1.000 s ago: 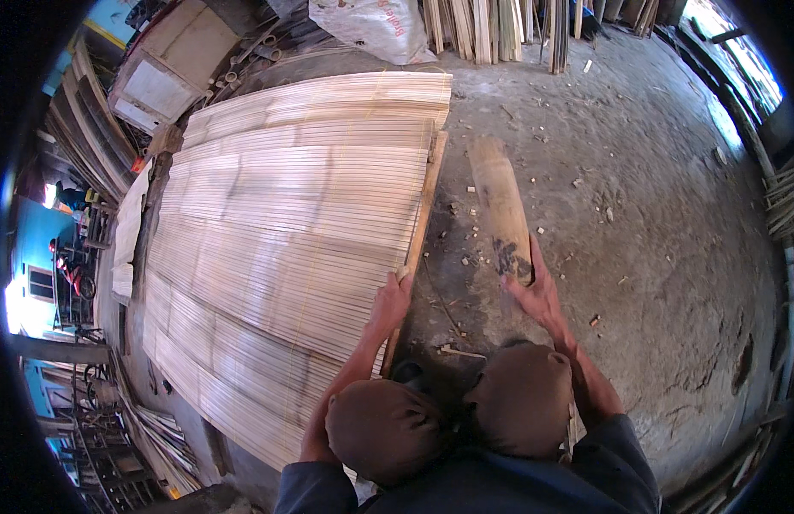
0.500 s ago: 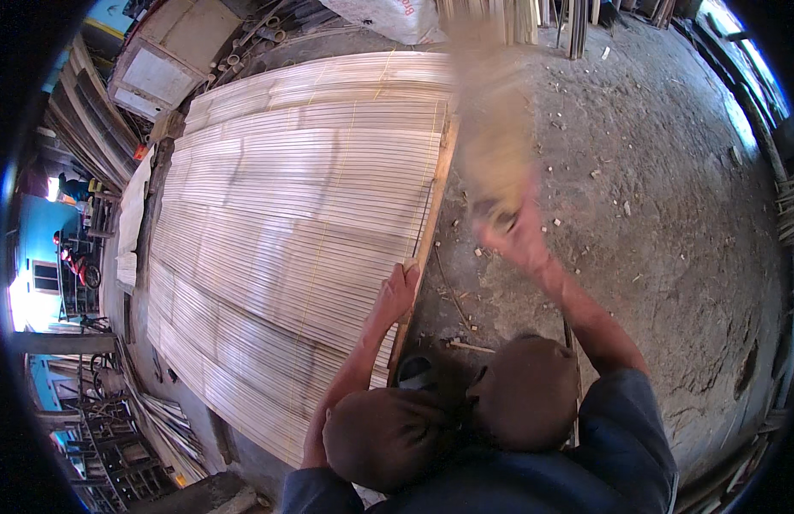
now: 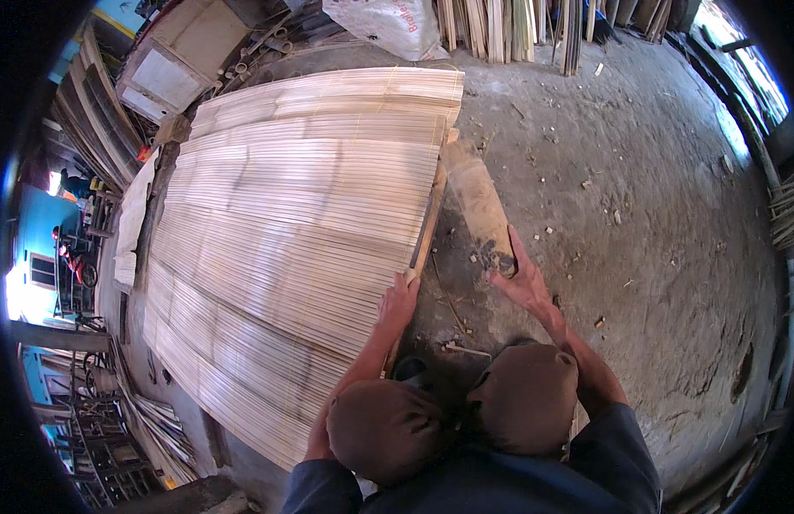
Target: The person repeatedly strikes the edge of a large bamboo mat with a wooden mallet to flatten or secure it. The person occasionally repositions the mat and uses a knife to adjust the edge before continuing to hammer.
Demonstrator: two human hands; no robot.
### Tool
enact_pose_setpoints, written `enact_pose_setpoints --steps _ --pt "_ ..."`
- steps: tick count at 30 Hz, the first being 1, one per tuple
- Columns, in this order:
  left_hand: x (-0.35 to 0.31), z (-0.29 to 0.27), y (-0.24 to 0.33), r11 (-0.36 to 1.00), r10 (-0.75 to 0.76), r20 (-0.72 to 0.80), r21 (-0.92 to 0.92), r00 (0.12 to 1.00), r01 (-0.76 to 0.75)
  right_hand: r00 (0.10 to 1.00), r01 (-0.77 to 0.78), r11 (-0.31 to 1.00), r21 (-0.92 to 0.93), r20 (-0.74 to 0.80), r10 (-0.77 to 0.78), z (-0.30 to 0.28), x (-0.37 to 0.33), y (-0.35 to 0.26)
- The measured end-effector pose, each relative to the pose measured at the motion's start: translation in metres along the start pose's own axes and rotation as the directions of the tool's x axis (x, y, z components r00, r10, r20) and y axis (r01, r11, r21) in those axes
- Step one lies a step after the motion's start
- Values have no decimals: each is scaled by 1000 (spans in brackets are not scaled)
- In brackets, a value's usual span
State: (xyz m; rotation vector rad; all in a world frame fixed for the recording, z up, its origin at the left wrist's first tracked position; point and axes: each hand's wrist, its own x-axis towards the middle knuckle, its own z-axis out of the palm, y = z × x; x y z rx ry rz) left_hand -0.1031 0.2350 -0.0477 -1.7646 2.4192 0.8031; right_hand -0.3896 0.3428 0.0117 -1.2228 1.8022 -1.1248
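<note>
A wide mat of pale slats [image 3: 286,214], crossed by thin yellow threads, spreads from the middle to the left. A wooden batten [image 3: 429,218] runs along its right edge. At this edge my left hand [image 3: 399,301] is closed, pinching a pale slat end [image 3: 410,275]. My right hand [image 3: 525,281] grips the near end of a thick tan wooden block [image 3: 480,201]. That near end is dark and worn. The block's far end is slightly blurred and lies beside the batten's far part; whether they touch I cannot tell.
Small wood offcuts [image 3: 585,183] are scattered over the concrete floor [image 3: 662,257] to the right. Upright wood strips [image 3: 491,30] and a white sack [image 3: 388,26] stand at the back. My knees [image 3: 525,398] are close in front. Loose strips [image 3: 157,420] lie at lower left.
The wooden block has come down from a fast, blurred swing and now slants left toward the mat's edge. My right hand is slightly lower; my left hand stays at the edge.
</note>
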Motion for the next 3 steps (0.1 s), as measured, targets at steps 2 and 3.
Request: enact_pose_setpoints --steps 2,3 --pt "1 6 -16 999 12 33 -48 999 -10 999 32 998 52 -14 -31 -3 3 -14" --pt "-1 7 -19 999 9 34 -50 999 -7 998 -31 991 133 59 23 -10 5 -41"
